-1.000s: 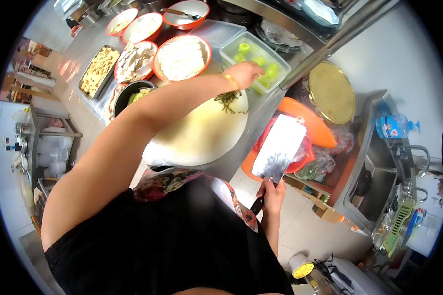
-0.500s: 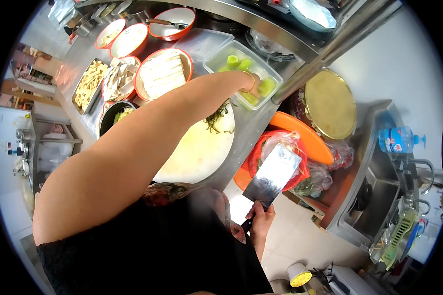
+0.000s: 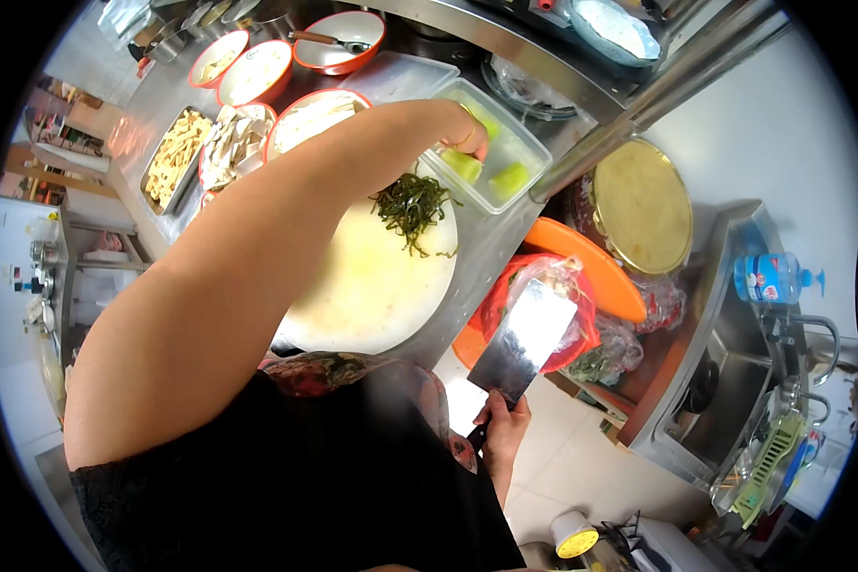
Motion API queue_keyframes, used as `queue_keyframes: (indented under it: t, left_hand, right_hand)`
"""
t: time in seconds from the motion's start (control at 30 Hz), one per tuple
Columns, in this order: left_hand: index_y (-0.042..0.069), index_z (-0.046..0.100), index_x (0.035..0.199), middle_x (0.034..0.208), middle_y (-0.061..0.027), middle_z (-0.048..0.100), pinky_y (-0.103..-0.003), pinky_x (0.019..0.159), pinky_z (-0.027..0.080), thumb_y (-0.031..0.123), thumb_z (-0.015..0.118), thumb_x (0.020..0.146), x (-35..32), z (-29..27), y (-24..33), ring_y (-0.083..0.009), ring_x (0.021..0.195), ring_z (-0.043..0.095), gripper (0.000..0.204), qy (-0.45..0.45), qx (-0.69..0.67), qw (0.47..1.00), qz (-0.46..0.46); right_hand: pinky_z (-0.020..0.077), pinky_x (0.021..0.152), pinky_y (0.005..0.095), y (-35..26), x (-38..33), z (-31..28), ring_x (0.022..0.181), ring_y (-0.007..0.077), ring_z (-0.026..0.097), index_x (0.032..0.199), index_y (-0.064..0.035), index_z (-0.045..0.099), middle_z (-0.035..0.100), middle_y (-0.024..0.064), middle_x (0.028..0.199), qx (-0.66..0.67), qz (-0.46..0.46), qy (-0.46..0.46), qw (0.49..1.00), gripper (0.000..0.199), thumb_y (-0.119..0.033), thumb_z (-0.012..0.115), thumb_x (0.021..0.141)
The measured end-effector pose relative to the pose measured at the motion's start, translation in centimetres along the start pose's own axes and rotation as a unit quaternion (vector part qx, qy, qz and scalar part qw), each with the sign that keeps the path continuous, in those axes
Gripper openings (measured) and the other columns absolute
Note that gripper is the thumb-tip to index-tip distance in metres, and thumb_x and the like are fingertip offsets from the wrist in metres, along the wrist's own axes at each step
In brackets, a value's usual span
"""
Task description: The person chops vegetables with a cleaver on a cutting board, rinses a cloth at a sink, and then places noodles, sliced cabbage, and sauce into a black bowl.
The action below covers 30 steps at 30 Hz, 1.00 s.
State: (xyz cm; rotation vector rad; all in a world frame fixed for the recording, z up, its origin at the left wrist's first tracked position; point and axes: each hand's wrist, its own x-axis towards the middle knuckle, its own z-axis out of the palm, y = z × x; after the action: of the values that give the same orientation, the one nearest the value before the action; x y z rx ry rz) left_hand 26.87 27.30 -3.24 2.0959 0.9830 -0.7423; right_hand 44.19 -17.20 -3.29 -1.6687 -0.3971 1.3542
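"Steel cleaver (image 3: 526, 334): placing?"

"Right of the round board (image 3: 381, 305), blade well off it, in front of a red bag (image 3: 494, 299); handle enclosed by the right hand (image 3: 507, 422)."

"Left hand (image 3: 463, 143): placing?"

"Beyond the board and to its right, down in a clear tub (image 3: 524, 143). Fingers at a pale green piece (image 3: 461, 166); clamped or merely touching, cannot tell. Hands well apart."

"Done, to judge by present condition?"

"Dark green strips (image 3: 414, 212), one loose heap, on the far right part of the board; apparently cut. Beyond the board and to its left: pale slices (image 3: 233, 148), white strips (image 3: 310, 119), tan strips (image 3: 173, 157); seemingly prepared as well."

"Left over?"

"Green pieces in the tub, beyond the board; chunky, presumably uncut as yet."

"Hidden or doubtful?"

"Left edge of the board and part of the white strips: covered by the left arm (image 3: 238, 243). Left fingertips: hard to separate from the green piece. Count in the tub: uncertain. Contents of the red bag, right of the board: obscured by plastic and blade. Blade face: partly lost to glare."
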Motion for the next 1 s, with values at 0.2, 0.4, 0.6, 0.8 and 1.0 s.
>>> queue_keyframes:
  t: [0.2, 0.4, 0.6, 0.8, 1.0]
  left_hand:
    - [0.015, 0.055, 0.119, 0.101, -0.0051, 0.060, -0.032, 0.070, 0.047, 0.002, 0.049, 0.074, -0.3, -0.3, -2.8, -0.0169, 0.086, 0.055, 0.047, -0.126, -0.039, 0.991, 0.001]
    - [0.012, 0.041, 0.132, 0.109, -0.0077, 0.058, -0.035, 0.085, 0.043, 0.014, 0.057, 0.075, -2.3, 1.2, -1.2, -0.0199, 0.099, 0.053, 0.060, -0.101, -0.150, 0.983, -0.003]
    - [0.008, 0.045, 0.128, 0.112, -0.0127, 0.057, -0.035, 0.088, 0.042, 0.023, 0.056, 0.079, -1.2, 2.8, -0.6, -0.0245, 0.105, 0.053, 0.053, 0.047, 0.032, 0.993, 0.107]
    - [0.009, 0.053, 0.119, 0.111, -0.0118, 0.058, -0.035, 0.087, 0.042, 0.026, 0.055, 0.080, -3.1, 1.8, 2.1, -0.0242, 0.103, 0.054, 0.043, -0.034, 0.104, 0.994, 0.023]
    - [0.008, 0.061, 0.107, 0.100, -0.0093, 0.063, -0.034, 0.084, 0.042, 0.029, 0.058, 0.080, -3.5, 2.9, 1.2, -0.0222, 0.096, 0.057, 0.034, -0.018, -0.019, 0.999, 0.047]
  right_hand:
    - [0.0384, 0.039, 0.0224, 0.0, 0.2, 0.3, 0.042, 0.0107, 0.048, 0.084, 0.0029, 0.053, 0.053, 0.0045, 0.060, 0.010, 0.001, 0.000, 1.000, 0.006, -0.002, 0.055, 0.080]
    - [0.0390, 0.039, 0.0228, -0.1, 0.5, 0.4, 0.041, 0.0108, 0.048, 0.083, 0.0035, 0.053, 0.053, 0.0049, 0.060, 0.008, 0.006, 0.000, 1.000, 0.007, -0.002, 0.056, 0.081]
    - [0.0389, 0.041, 0.0247, -0.5, 0.2, 1.2, 0.041, 0.0126, 0.046, 0.080, 0.0003, 0.050, 0.049, 0.0039, 0.056, -0.010, -0.003, -0.012, 1.000, 0.006, -0.005, 0.053, 0.082]
    - [0.0397, 0.041, 0.0245, -0.2, 0.0, 0.6, 0.042, 0.0125, 0.046, 0.081, 0.0002, 0.050, 0.049, 0.0040, 0.056, -0.010, 0.001, -0.004, 1.000, 0.005, -0.004, 0.053, 0.082]
    - [0.0404, 0.041, 0.0245, -0.3, -0.5, 0.3, 0.042, 0.0123, 0.047, 0.080, 0.0000, 0.050, 0.049, 0.0041, 0.057, 0.001, -0.011, -0.012, 1.000, 0.005, -0.004, 0.053, 0.081]
